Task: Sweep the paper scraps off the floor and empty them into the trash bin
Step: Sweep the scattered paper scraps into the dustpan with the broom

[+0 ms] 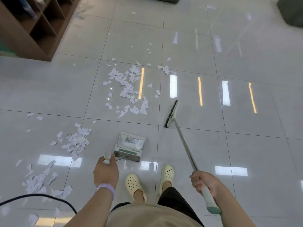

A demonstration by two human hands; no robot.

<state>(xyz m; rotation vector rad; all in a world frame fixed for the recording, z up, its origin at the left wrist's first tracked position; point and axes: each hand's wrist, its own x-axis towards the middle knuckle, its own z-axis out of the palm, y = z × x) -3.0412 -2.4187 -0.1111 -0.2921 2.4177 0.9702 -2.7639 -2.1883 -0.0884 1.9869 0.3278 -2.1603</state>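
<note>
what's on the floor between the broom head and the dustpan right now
In the head view, only bare glossy white tile lies between the black-bristled broom head and the white-and-green plastic dustpan. No torn white paper scraps sit in that stretch.

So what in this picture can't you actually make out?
All in the head view:
- No trash bin shows anywhere in the frame.
- The label on the dustpan is too small and blurred to read.
- The shelf unit is cut off by the top and left edges; its contents are dark.
- The black cable runs off the left edge.
- Whether the broom touches the floor is unclear.
</note>
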